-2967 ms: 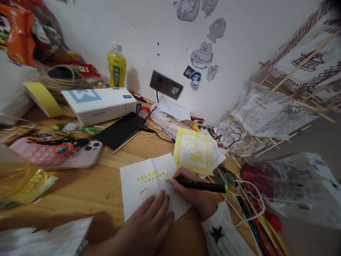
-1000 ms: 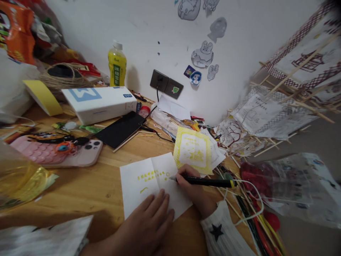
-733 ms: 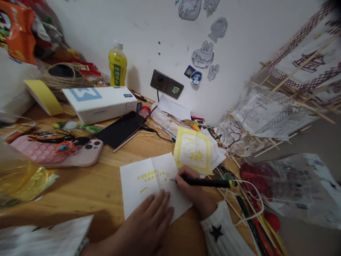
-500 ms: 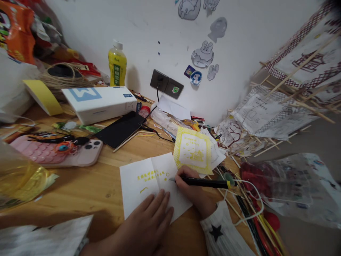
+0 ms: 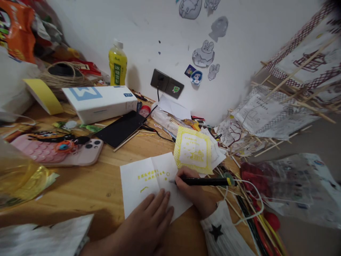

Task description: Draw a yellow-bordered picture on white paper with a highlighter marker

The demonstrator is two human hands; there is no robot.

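A folded sheet of white paper [image 5: 138, 181] lies on the wooden table with yellow marks across it: two rows of small characters, a circle, a dot and a curved stroke. My left hand [image 5: 147, 217] rests flat on its lower part, fingers stretched out. Closed around a thick black pen [image 5: 205, 181] with a yellow band at its rear is my right hand [image 5: 191, 190]. The pen's grey tip points left, at the paper near the dot and circle; contact cannot be made out. Just behind lies a card with a yellow patterned border [image 5: 193, 151].
A black phone [image 5: 121, 128], a pink phone [image 5: 80, 153] and a white box [image 5: 103, 103] occupy the left side, with a yellow bottle [image 5: 117, 64] behind. To the right are a white cord [image 5: 259, 195], thin sticks, plastic bags [image 5: 293, 185] and a stick-and-paper frame [image 5: 266, 106].
Beneath the circle, the small yellow mark looks rounder now, and the pen tip has shifted very slightly down. My left hand stays in place on the paper.
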